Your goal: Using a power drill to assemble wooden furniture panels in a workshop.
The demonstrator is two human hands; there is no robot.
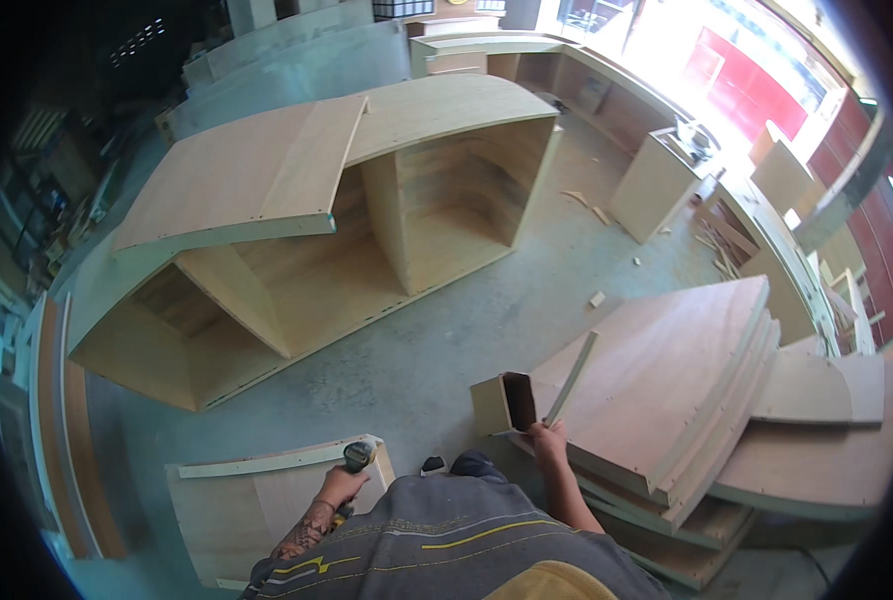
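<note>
In my left hand [341, 487] I grip a power drill [358, 457], its dark round end pointing up and its yellow-marked lower part by my wrist. Under it lies a pale plywood panel [229, 510] with a light strip [267, 460] along its far edge. My right hand [548, 441] is closed around the near end of a thin wooden strip [573, 380], which points away and slightly right. Just left of that hand stands a small open box [491, 407] with a dark inside. A stack of large plywood panels [657, 370] lies to the right of the strip.
A long open plywood cabinet [404, 215] with dividers stands ahead, a loose panel [242, 180] across its top. At the right are a wooden counter frame [657, 185] and wood scraps [722, 245]. Long boards [52, 430] lean at the left. Small offcuts [597, 299] lie on the concrete floor.
</note>
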